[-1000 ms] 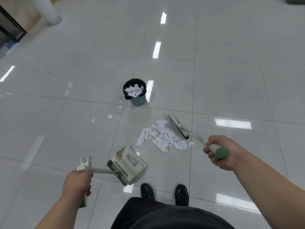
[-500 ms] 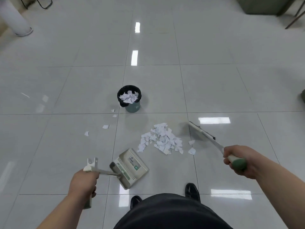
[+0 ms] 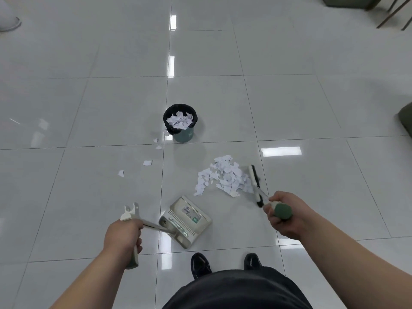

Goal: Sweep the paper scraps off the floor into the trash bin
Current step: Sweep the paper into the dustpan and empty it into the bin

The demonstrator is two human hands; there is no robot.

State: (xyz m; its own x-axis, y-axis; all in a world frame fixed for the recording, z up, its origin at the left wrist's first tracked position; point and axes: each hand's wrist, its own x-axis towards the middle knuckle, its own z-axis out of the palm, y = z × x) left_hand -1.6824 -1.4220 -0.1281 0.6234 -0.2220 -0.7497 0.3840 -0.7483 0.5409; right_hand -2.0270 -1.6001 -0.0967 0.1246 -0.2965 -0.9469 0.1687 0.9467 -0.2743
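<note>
A pile of white paper scraps lies on the glossy tiled floor. My right hand grips the green end of a broom's handle; the broom head rests against the pile's right side. My left hand holds the handle of a beige dustpan, which sits on the floor just below and left of the pile. Beyond the pile stands a small green trash bin with a black liner, holding scraps. Several loose scraps trail across the floor left of the bin.
My black shoes stand right behind the dustpan. A white column base is at the far left. A dark cabinet and chair legs are at the far right, with a dark object at the right edge.
The broom head lifted away to the right half a second ago and has now come back against the right side of the pile. The dustpan has stayed in place.
</note>
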